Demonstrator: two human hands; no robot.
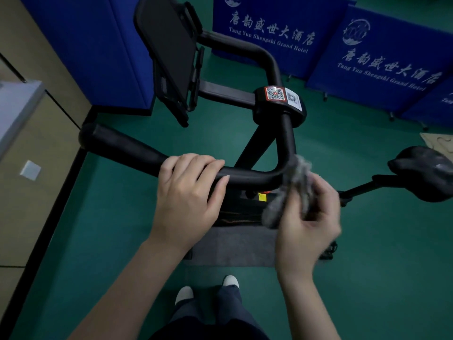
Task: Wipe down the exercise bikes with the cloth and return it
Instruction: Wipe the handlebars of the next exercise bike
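Shoes point(183, 294) and dark trousers sit at the bottom edge, on the green floor point(98, 241).

Left hand point(188, 190): fingers curled over the near handlebar point(250, 176), thumb under it. This is a full grip on the bar, left of its bend.

Right hand point(308, 231): fingers curled around a bunched grey cloth point(294, 187), holding it. The hand is blurred, so exact finger positions cannot be read.

Cloth location: touching the handlebar bend, near the left hand, with its lower part hanging below the bar.

Saddle point(421, 173): at right, well apart from both hands. Console point(169, 52): tilted, beyond the near bar. Two QR stickers point(275, 94) sit on the stem clamp. A grey mat point(232, 244) lies under the bike base.
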